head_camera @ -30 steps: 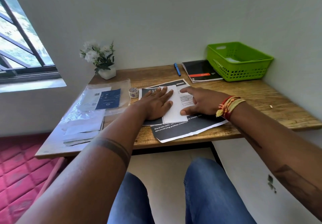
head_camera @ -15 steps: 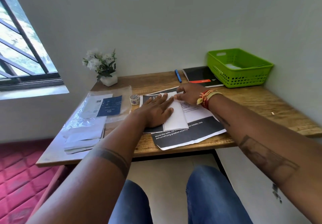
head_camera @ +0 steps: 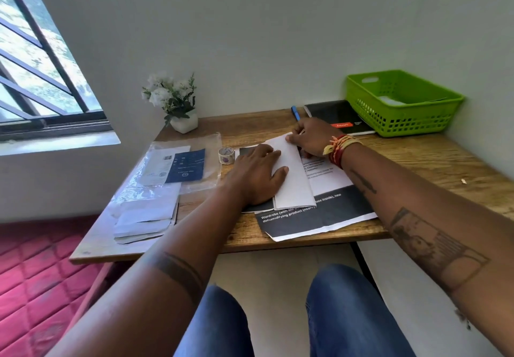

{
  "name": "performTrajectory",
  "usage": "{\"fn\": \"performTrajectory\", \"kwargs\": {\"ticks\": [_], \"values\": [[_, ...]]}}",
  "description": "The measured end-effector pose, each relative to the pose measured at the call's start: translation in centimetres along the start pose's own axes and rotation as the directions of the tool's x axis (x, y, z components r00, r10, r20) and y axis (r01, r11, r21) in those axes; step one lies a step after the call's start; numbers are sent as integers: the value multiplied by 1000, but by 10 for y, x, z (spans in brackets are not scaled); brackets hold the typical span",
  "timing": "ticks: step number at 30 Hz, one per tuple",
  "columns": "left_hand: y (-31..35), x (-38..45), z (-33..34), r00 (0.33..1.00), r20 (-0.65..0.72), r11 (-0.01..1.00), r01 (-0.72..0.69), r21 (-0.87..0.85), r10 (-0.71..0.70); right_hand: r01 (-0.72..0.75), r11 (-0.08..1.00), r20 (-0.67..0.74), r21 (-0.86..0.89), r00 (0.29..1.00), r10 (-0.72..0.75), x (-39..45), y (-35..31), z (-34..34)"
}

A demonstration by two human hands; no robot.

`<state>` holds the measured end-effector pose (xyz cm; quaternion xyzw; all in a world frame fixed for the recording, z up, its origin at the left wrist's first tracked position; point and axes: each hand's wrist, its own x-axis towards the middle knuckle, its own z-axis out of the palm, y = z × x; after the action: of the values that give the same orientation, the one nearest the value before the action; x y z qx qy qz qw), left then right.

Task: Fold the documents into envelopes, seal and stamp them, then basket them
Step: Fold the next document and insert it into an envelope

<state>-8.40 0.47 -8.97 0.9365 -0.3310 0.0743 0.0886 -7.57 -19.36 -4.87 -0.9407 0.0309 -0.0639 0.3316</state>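
Paper (head_camera: 292, 178), folded white, lies mid-desk (head_camera: 417, 167) on a larger printed sheet (head_camera: 319, 217). We see the left hand (head_camera: 258, 176) flat on its left side, fingers straight and pressing. The right hand (head_camera: 311, 137) sits at the paper's 12 o'clock corner, fingers curled; it seems to pinch that corner, though the tips are hidden. Basket (head_camera: 400, 103) stands at 2 o'clock, envelopes (head_camera: 144, 217) at 8 o'clock, tape roll (head_camera: 226, 155) just left of the sheet.
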Motion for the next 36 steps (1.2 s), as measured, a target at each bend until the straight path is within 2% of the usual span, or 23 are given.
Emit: {"fn": "performTrajectory", "kwargs": {"ticks": [3,5,10,13,15,17,18,21,25,28,30,33,36], "values": [[3,-8,-3,989,-141,999,-29,19,32,-10,999,116,-45,993,16,-10,-9,-3],[6,-13,-5,982,-185,999,-39,34,44,-56,997,203,-50,977,65,-16,-15,-6],[14,-22,-18,973,-224,997,-46,68,60,-192,970,90,153,980,179,-29,-17,-17],[21,-23,-25,979,-203,998,-10,-59,-2,-185,948,16,260,982,187,-33,-15,-25],[30,-18,-30,986,-149,971,37,-237,-74,-182,888,29,421,982,188,-36,-18,-27],[40,-11,-36,980,-74,892,136,-432,-186,-179,809,100,560,984,148,-43,-23,-24],[43,-10,-37,969,-43,838,187,-513,-243,-159,806,124,570,986,107,-47,-26,-21],[45,-11,-38,937,-11,711,258,-655,-350,-25,893,101,450,995,-23,-53,-22,-6],[23,-8,-26,912,8,711,324,-624,-409,126,983,18,133,991,-130,-57,-9,10],[9,-11,-22,899,27,650,337,-681,-438,149,987,-14,66,989,-149,-63,-3,21],[7,-13,-22,893,-11,688,338,-642,-449,180,984,9,8,984,-180,-63,-2,26],[4,-10,-13,904,-147,831,292,-473,-401,204,977,42,-70,979,-201,-60,-4,27],[2,-8,-3,939,-136,898,248,-363,-315,181,980,90,-80,981,-174,-54,-7,21]]}}
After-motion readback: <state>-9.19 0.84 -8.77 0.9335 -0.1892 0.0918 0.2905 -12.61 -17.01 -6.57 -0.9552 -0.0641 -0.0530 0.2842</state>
